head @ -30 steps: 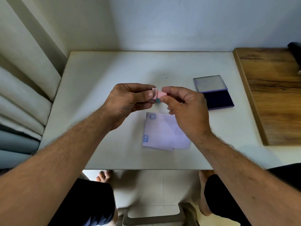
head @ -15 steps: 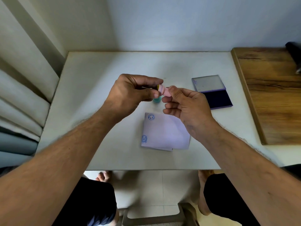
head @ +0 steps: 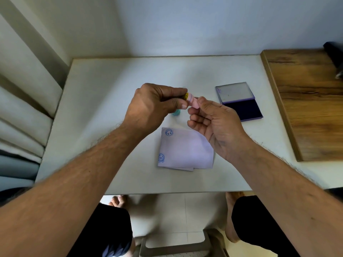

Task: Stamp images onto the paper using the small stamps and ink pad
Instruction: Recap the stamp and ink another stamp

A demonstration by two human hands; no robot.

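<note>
A small pink stamp [head: 191,100] with a yellow end is held above the table between both hands. My left hand [head: 156,106] pinches its yellow end; my right hand [head: 215,123] grips its pink body with thumb and forefinger, the other fingers loosely spread. A teal stamp [head: 176,112] stands on the table just below, partly hidden by my left hand. A folded pale lilac paper [head: 185,151] lies under my hands with two blue round prints along its left edge. The ink pad [head: 239,102] lies open to the right, its dark blue pad toward me.
The white table [head: 104,101] is backed by a wall. A wooden board [head: 308,101] lies along the right side, with a dark object [head: 334,54] at its far corner. A curtain [head: 22,112] hangs at the left. My knees and a stool show below the front edge.
The pink stamp has tilted so its yellow end shows. My right hand's lower fingers have spread, and the teal stamp has come into view beneath my hands.
</note>
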